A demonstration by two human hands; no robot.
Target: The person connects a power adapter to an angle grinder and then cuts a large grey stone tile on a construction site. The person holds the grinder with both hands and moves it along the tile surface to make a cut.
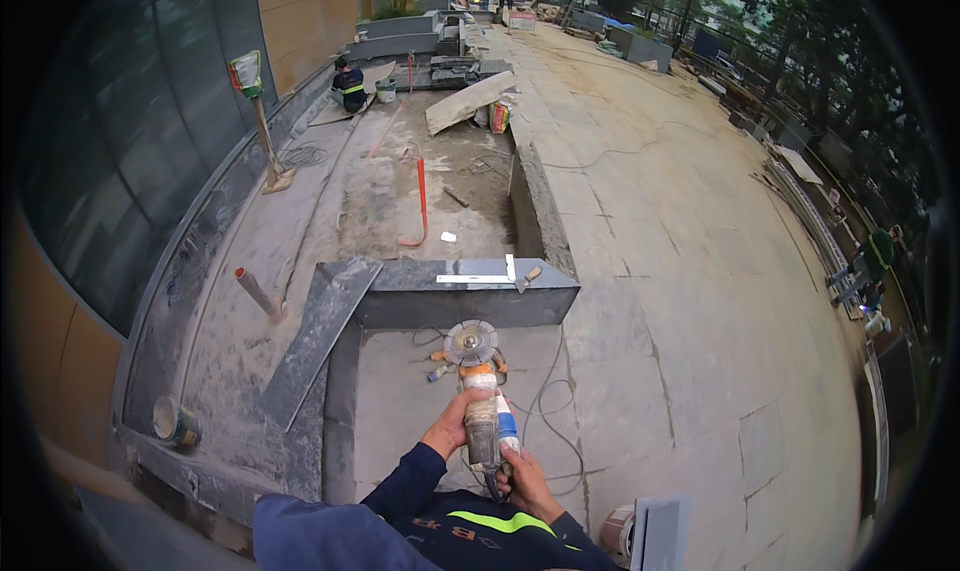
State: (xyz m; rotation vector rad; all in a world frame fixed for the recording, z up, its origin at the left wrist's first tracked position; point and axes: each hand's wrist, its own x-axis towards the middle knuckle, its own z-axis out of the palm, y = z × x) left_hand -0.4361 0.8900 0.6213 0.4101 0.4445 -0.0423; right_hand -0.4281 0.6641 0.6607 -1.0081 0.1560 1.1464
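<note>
Two bare hands: left hand (450,423) wrapped round the angle grinder (482,416); right hand (528,483) curled at its rear beside a blue-and-white cylinder (507,423), exactly what it grips I cannot tell.
Grinder: above the paving (620,401), round disc (471,342) foremost.
Stone ledge (460,313): beyond the disc, bearing a white square (475,279) and trowel (530,278).
Orange-red pipe (422,201): past the ledge.
Crouching person (350,86): farther off, near a bucket (386,92).

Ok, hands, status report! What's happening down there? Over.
Left hand gripping grinder; right hand at its rear. Disc at far end. Loose cable looping to the right.
</note>
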